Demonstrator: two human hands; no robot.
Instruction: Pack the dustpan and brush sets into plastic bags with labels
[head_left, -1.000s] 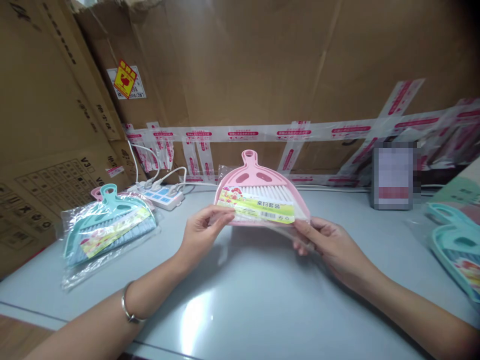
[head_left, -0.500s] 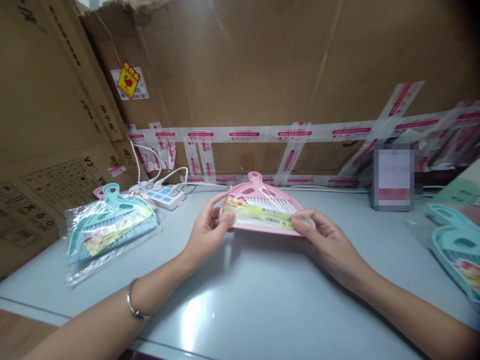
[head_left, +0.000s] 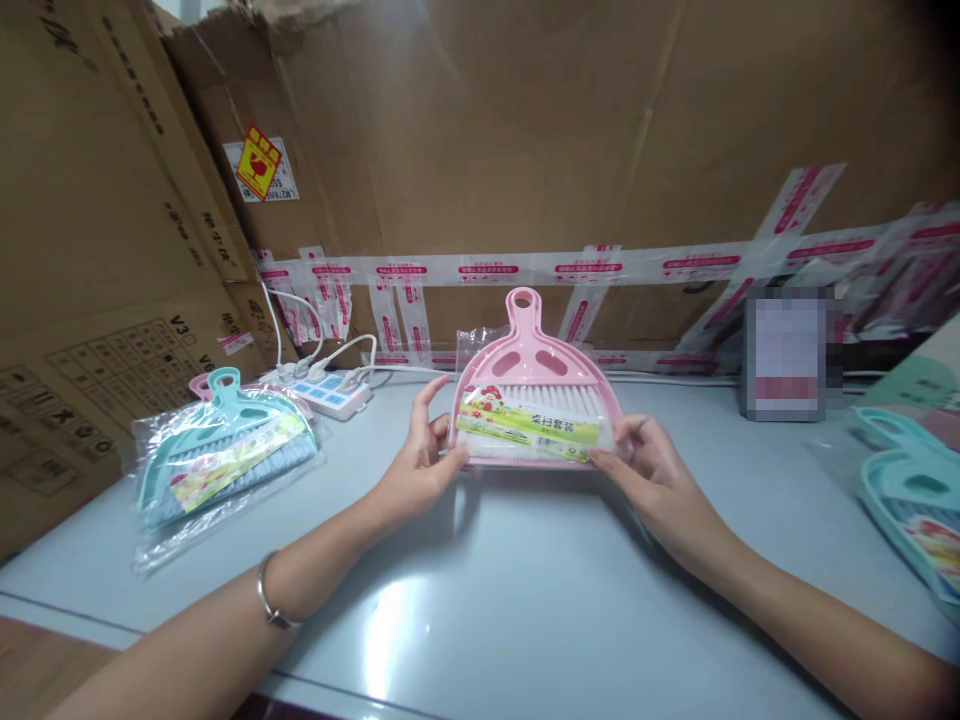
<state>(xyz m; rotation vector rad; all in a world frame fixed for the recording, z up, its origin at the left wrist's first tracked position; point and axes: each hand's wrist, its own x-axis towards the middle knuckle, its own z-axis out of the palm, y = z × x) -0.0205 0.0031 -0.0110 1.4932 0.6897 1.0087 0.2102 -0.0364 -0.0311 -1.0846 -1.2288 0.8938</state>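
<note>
A pink dustpan and brush set [head_left: 534,385] in a clear plastic bag stands tilted up in front of me, its looped handle at the top. White bristles show above a green and yellow label across its lower half. My left hand [head_left: 424,455] pinches the lower left corner with the thumb in front, its index finger lifted off. At the lower right corner my right hand [head_left: 651,468] grips the set between thumb and fingers. Its lower edge is just above or on the table; I cannot tell which.
Bagged turquoise dustpan sets lie at the left [head_left: 225,450] and at the right edge [head_left: 911,490]. Behind stands a power strip [head_left: 330,390] with white plugs and cables. A blurred upright device [head_left: 786,355] stands at the back right. Large cardboard boxes [head_left: 480,130] wall off the table's back and left.
The pink set has been tipped upright, so its handle now points up and its face shows more fully. My left index finger has come away from its edge.
</note>
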